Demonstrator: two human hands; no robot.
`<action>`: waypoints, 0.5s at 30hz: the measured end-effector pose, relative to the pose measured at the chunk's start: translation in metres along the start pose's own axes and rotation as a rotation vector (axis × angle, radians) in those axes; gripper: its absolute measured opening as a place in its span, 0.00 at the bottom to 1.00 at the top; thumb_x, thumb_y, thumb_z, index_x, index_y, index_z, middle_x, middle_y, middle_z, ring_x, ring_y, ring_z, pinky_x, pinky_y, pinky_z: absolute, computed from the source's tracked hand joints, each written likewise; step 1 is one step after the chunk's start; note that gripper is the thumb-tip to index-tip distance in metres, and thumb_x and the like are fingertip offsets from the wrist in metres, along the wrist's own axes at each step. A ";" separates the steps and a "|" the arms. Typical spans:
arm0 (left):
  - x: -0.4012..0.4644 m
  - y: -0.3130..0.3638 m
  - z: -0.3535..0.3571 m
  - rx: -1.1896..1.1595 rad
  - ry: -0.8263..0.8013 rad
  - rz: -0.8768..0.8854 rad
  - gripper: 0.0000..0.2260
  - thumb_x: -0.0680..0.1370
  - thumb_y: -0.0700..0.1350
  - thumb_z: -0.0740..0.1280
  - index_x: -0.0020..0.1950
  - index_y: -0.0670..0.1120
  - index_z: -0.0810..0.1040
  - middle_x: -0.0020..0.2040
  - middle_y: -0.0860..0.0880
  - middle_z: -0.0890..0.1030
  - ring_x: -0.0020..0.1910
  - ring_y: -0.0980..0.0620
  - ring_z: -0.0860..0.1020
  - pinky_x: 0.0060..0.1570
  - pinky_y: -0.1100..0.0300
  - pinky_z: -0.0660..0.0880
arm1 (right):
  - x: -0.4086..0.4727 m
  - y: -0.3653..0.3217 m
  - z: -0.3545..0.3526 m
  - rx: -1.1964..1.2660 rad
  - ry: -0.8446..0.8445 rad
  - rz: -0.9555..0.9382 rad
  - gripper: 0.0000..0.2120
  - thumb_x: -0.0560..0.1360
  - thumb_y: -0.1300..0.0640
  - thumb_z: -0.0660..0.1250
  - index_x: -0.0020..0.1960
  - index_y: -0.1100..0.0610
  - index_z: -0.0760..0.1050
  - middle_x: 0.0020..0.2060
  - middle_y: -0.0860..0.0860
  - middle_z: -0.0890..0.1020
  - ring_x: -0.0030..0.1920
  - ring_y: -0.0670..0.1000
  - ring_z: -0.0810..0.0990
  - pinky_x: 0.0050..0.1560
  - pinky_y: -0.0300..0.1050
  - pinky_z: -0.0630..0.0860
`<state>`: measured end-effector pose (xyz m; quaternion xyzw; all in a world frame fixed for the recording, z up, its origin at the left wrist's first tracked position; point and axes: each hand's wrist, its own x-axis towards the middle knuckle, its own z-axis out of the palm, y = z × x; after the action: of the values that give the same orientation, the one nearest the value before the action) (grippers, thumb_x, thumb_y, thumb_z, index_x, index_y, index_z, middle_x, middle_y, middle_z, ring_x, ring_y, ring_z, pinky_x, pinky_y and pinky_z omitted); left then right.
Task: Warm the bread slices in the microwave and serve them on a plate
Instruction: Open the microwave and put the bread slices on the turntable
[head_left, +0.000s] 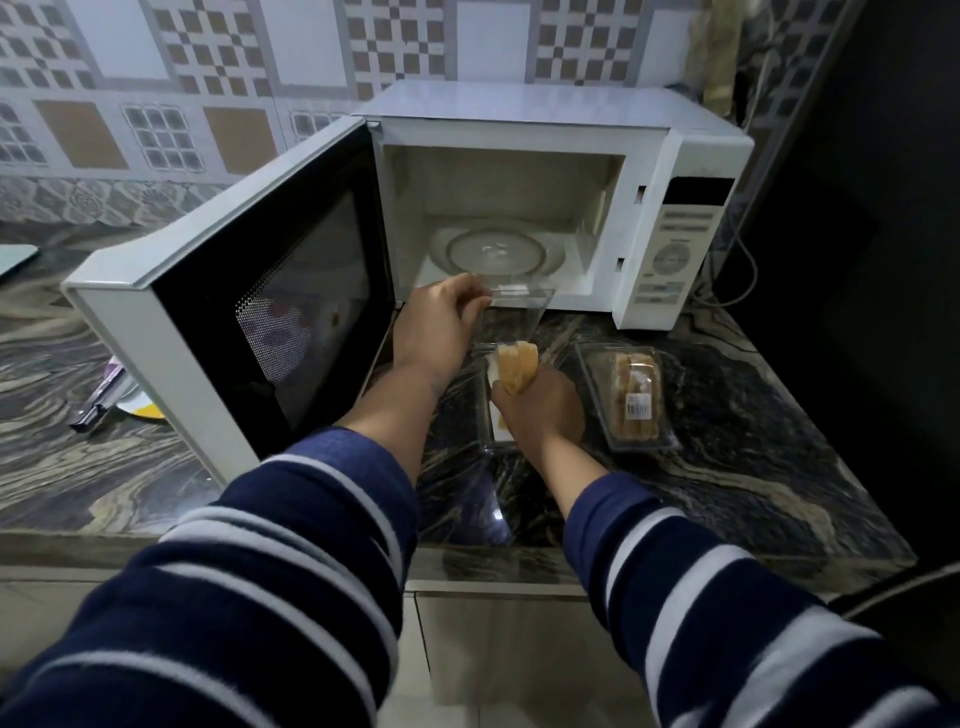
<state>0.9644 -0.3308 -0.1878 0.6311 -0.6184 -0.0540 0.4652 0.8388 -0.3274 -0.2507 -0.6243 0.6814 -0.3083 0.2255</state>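
While gripping tan bread slices (517, 366) over clear plastic clamshell box (501, 434), right hand (537, 410), left hand (439, 325) pinching its raised lid (514, 312), open white microwave (545, 208) at 12 o'clock on marbled counter (727, 467)

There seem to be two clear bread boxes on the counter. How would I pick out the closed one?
Find the white microwave with its door open. On the dark counter in front of its control panel lies the closed clear box. Unlike the open box by the hands, nobody touches it, and it bears a white label.
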 end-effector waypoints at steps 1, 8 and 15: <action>0.000 -0.001 0.000 0.002 0.000 0.008 0.05 0.77 0.46 0.68 0.49 0.48 0.82 0.46 0.50 0.84 0.46 0.50 0.82 0.46 0.51 0.79 | 0.000 -0.001 -0.003 -0.011 -0.001 0.004 0.16 0.70 0.45 0.69 0.49 0.57 0.80 0.45 0.53 0.84 0.46 0.56 0.83 0.42 0.44 0.77; -0.012 -0.004 0.002 0.001 -0.028 0.034 0.03 0.78 0.43 0.66 0.49 0.47 0.80 0.46 0.48 0.83 0.46 0.48 0.80 0.47 0.49 0.77 | -0.006 0.010 -0.038 -0.032 0.057 0.010 0.22 0.68 0.41 0.71 0.53 0.56 0.77 0.48 0.53 0.82 0.49 0.56 0.81 0.46 0.48 0.78; -0.056 -0.015 0.005 0.088 -0.047 0.049 0.09 0.77 0.42 0.64 0.56 0.50 0.76 0.57 0.52 0.78 0.54 0.50 0.78 0.49 0.52 0.76 | -0.003 0.024 -0.092 -0.058 0.150 0.039 0.20 0.67 0.42 0.70 0.50 0.56 0.78 0.47 0.54 0.82 0.47 0.56 0.81 0.42 0.45 0.76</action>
<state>0.9587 -0.2897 -0.2291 0.6344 -0.6461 -0.0302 0.4233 0.7580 -0.3106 -0.2029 -0.5923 0.7171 -0.3298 0.1617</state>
